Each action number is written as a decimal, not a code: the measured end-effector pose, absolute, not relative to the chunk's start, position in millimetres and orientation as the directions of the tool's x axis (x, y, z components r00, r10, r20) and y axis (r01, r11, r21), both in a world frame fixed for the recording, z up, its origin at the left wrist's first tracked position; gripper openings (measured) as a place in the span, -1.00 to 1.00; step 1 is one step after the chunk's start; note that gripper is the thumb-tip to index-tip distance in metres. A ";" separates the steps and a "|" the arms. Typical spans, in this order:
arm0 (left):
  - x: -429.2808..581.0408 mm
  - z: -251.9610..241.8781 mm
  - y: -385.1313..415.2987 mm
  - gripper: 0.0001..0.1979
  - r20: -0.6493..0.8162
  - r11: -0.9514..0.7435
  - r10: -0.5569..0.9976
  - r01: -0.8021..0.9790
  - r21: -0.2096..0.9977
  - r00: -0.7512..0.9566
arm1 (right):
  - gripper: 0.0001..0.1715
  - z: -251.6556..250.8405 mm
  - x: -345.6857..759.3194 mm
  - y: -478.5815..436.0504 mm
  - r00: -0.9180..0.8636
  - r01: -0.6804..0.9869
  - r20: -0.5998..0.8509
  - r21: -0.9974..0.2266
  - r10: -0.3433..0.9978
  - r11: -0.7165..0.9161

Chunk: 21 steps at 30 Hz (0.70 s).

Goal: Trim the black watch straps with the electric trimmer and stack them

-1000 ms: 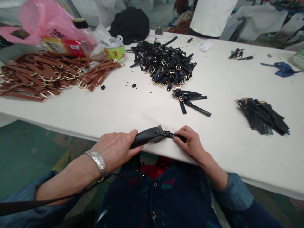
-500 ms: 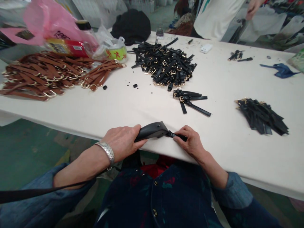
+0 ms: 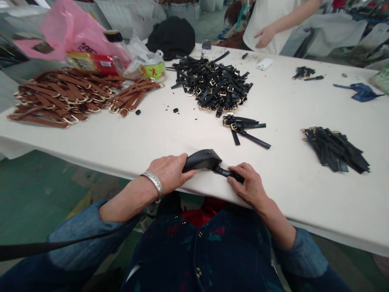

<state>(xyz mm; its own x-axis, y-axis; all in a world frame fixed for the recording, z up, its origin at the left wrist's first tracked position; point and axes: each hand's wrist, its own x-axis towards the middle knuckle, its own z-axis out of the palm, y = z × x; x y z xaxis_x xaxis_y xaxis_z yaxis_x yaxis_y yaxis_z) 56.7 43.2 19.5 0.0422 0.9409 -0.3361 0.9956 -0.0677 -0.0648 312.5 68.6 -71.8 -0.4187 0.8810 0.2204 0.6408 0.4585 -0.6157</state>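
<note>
My left hand (image 3: 170,173) is wrapped round the handle of a dark grey hand tool (image 3: 202,159) at the near edge of the white table (image 3: 146,138). The tool's nose meets a short black strap (image 3: 229,174), which my right hand (image 3: 249,186) pinches against the table. A silver bracelet sits on my left wrist. A few black straps with gold buckles (image 3: 243,127) lie just beyond the tool.
A big heap of black buckled straps (image 3: 212,83) lies mid-table, a bundle of black straps (image 3: 336,148) to the right, brown straps (image 3: 69,97) at left beside pink and clear plastic bags. Another person's hand (image 3: 265,35) hovers at the far edge.
My left hand and the tool have slid further onto the table and to the right. The other person's hand has come into view at the far edge.
</note>
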 end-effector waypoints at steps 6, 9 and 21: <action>59.4 21.4 33.6 -0.51 -0.315 -0.067 0.949 0.992 -0.107 0.030 | -0.76 -75.4 314.3 68.9 -0.403 0.649 0.203 -0.623 0.892 0.435; 62.9 27.6 17.8 -0.54 -0.317 -0.068 0.948 0.989 -0.131 0.024 | -0.77 -74.9 313.9 69.7 -0.414 0.641 0.200 -0.628 0.888 0.441; 95.7 32.1 17.8 -0.67 -0.389 -0.151 0.917 0.980 -0.127 0.091 | -0.70 -79.0 316.4 70.9 -0.419 0.621 0.180 -0.658 0.890 0.425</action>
<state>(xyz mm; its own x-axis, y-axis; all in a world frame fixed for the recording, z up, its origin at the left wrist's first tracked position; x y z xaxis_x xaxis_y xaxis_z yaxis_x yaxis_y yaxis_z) 95.7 17.8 32.1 0.0908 0.9166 -0.3893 0.9802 -0.1513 -0.1275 316.4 70.9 -79.0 -0.4185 0.8903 0.1796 0.6213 0.4249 -0.6583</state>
